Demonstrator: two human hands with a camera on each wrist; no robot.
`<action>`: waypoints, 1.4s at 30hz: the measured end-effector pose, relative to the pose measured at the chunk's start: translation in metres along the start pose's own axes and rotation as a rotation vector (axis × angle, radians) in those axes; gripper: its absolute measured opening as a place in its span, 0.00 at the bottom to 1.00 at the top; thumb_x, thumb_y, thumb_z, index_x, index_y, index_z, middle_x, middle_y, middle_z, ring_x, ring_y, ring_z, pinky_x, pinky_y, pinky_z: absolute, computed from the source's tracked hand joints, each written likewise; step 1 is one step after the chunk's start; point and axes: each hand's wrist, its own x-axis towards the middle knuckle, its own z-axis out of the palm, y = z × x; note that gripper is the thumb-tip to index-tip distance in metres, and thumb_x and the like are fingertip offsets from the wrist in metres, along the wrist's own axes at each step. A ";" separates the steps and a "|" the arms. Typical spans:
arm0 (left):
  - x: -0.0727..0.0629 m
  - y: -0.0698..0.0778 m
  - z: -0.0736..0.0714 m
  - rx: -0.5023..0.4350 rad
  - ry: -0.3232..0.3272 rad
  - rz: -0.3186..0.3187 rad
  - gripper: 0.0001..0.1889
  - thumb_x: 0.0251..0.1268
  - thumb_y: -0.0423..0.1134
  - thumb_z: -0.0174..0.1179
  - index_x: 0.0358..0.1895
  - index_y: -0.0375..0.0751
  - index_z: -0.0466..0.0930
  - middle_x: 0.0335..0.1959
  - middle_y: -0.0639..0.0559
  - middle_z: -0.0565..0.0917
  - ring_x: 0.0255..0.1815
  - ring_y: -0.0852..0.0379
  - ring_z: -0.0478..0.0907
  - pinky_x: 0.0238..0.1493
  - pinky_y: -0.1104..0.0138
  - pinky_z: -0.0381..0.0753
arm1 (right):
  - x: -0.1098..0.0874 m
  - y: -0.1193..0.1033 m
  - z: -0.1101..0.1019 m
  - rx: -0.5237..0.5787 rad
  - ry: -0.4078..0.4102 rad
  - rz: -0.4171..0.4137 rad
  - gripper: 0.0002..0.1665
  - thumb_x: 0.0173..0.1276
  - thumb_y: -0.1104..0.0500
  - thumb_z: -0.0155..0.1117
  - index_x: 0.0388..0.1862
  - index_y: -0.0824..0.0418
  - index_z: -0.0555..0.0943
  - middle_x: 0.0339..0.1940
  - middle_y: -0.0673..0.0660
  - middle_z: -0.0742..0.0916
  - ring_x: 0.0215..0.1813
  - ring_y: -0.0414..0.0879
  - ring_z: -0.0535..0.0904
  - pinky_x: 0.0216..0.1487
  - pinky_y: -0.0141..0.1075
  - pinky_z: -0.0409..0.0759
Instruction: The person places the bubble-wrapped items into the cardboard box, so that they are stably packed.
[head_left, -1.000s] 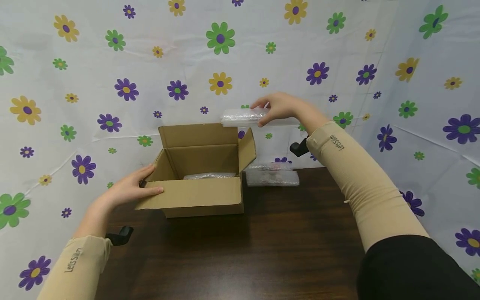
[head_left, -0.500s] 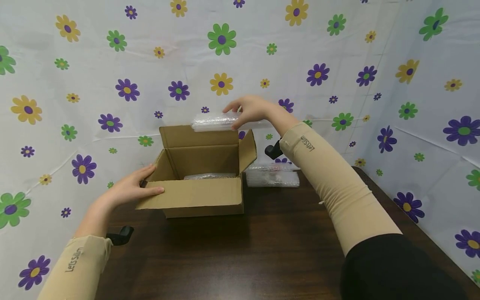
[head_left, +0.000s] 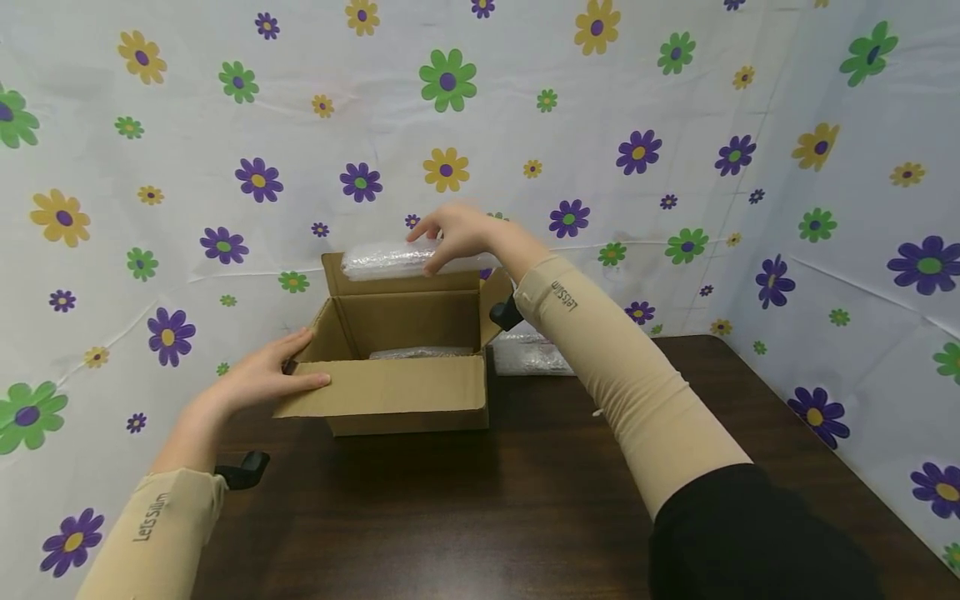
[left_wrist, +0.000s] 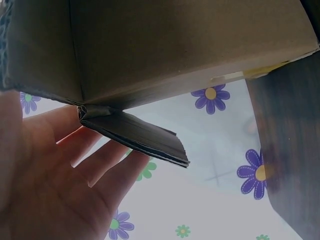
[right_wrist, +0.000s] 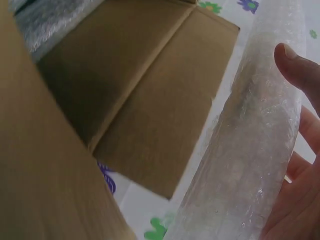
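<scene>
An open cardboard box [head_left: 411, 422] stands on the dark table with its flaps spread. At its left corner my left hand [head_left: 257, 373] grips the cardboard, thumb on the front flap [head_left: 401, 387]; in the left wrist view its fingers [left_wrist: 107, 165] lie against a side flap [left_wrist: 142, 137]. Over the box's back flap, my right hand [head_left: 463, 232] holds a long, clear bubble-wrapped package [head_left: 381, 260] lying level. The right wrist view shows the thumb [right_wrist: 295, 65] on the wrap [right_wrist: 240, 150]; the contents cannot be made out. Another bubble-wrapped package [head_left: 422, 352] lies inside the box.
More bubble-wrapped packages [head_left: 531, 358] lie at the back of the table, just right of the box and partly behind my right arm. The brown table [head_left: 525, 500] reaches a flower-printed curtain [head_left: 510, 75] at the back and on the right.
My right hand has carried the bubble-wrapped package leftward and slightly down, from right of the box to over its back flap. The left hand has stayed on the box corner.
</scene>
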 end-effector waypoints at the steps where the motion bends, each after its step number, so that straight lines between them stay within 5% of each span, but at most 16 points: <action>1: 0.000 0.000 0.000 0.002 0.000 0.001 0.50 0.61 0.58 0.63 0.75 0.28 0.49 0.75 0.28 0.50 0.73 0.27 0.47 0.66 0.35 0.51 | 0.002 -0.002 0.003 0.001 -0.003 -0.002 0.36 0.55 0.48 0.75 0.65 0.48 0.77 0.59 0.57 0.79 0.59 0.48 0.73 0.54 0.39 0.74; 8: 0.001 -0.001 0.001 0.019 0.007 0.002 0.50 0.61 0.58 0.63 0.75 0.29 0.50 0.75 0.29 0.50 0.73 0.28 0.47 0.66 0.35 0.51 | 0.015 -0.012 0.024 -0.019 -0.016 -0.008 0.37 0.56 0.47 0.75 0.66 0.49 0.76 0.58 0.56 0.79 0.58 0.47 0.73 0.56 0.39 0.73; 23: 0.001 -0.003 0.001 0.008 0.020 0.014 0.49 0.62 0.58 0.63 0.75 0.29 0.50 0.75 0.30 0.50 0.73 0.28 0.48 0.67 0.36 0.51 | 0.033 -0.008 0.062 0.116 -0.039 0.019 0.36 0.57 0.51 0.76 0.65 0.53 0.76 0.59 0.56 0.77 0.60 0.48 0.71 0.57 0.40 0.73; 42: 0.001 -0.002 0.001 0.004 0.021 -0.002 0.50 0.61 0.58 0.63 0.75 0.29 0.50 0.75 0.30 0.50 0.73 0.28 0.47 0.67 0.36 0.50 | 0.039 -0.002 0.078 0.127 -0.077 0.063 0.35 0.58 0.52 0.75 0.65 0.54 0.76 0.61 0.57 0.78 0.62 0.48 0.71 0.61 0.39 0.71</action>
